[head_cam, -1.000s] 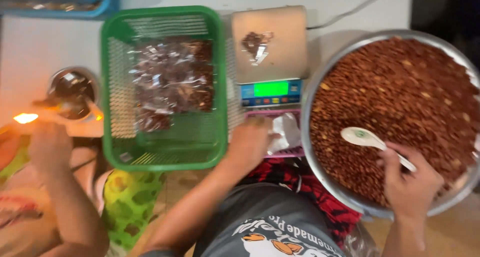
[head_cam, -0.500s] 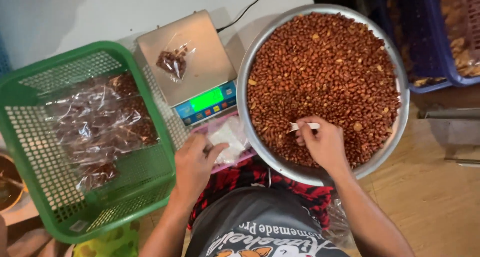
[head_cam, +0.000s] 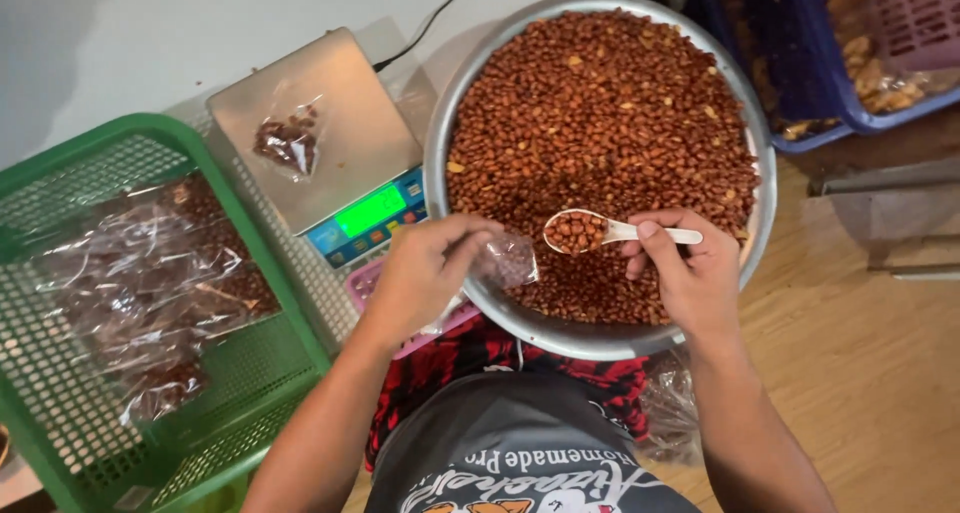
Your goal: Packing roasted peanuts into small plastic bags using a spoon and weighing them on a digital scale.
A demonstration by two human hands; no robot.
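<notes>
Centrally, a white plastic spoon [head_cam: 600, 231], its bowl heaped with glossy red-brown peanuts, was pinched by the handle in the right hand [head_cam: 690, 273], above the near part of the round metal basin [head_cam: 440, 143] of peanuts. Just left of the spoon, the left hand [head_cam: 425, 273] gripped a small clear crinkled bag [head_cam: 508, 260] over the basin's near rim. Left of the basin: a steel-topped scale [head_cam: 350, 138] bearing a part-filled bag [head_cam: 288, 141]; farther left, a green mesh basket [head_cam: 60, 173] of filled packets.
</notes>
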